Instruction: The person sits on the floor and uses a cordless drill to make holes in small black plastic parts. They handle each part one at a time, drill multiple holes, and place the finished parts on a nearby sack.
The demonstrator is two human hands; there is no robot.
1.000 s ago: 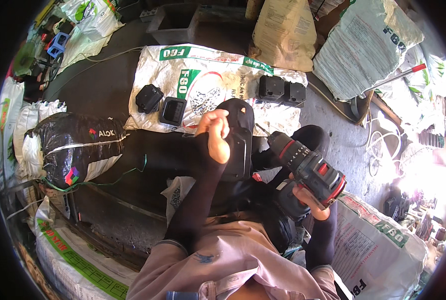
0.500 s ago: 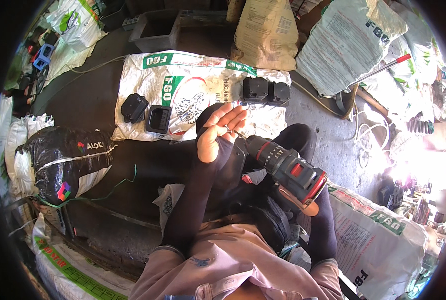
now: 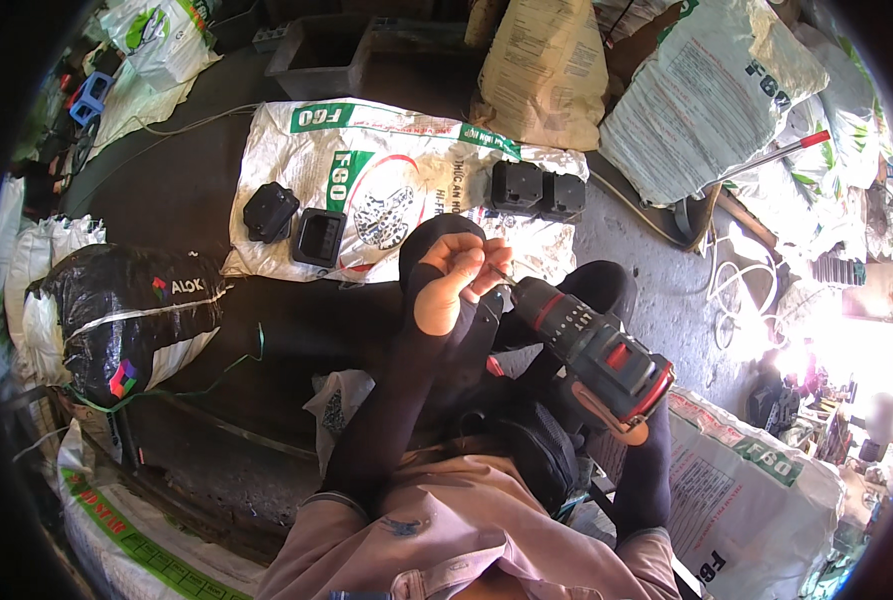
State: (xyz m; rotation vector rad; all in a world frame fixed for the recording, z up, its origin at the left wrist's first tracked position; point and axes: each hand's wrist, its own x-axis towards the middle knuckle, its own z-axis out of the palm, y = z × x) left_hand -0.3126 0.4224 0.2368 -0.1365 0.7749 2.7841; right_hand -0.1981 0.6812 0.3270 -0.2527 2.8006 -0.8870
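Note:
My right hand (image 3: 611, 415) is wrapped round the handle of a black, grey and red cordless drill (image 3: 594, 345). The drill tilts up to the left, and its thin bit (image 3: 506, 276) reaches my left hand (image 3: 453, 288). The thumb and fingers of my left hand are curled together at the bit's tip; whatever small thing they pinch is too hidden to make out. Beyond, on a flattened white printed sack (image 3: 416, 150), lie several black plastic box parts: a closed-looking one (image 3: 270, 212), an open-faced one (image 3: 318, 236), and a pair (image 3: 538, 190) at the right.
A black wrapped bundle (image 3: 141, 315) lies at the left. Full white sacks stand at far right (image 3: 711, 100) and near right (image 3: 756, 490), with a tan sack (image 3: 541, 70) behind. A grey bin (image 3: 318, 60) sits at the back. Loose white cable (image 3: 741, 285) coils on the floor.
My left hand has gone from a spread, upturned palm to curled fingers at the bit. The drill has shifted slightly right and down in my right hand.

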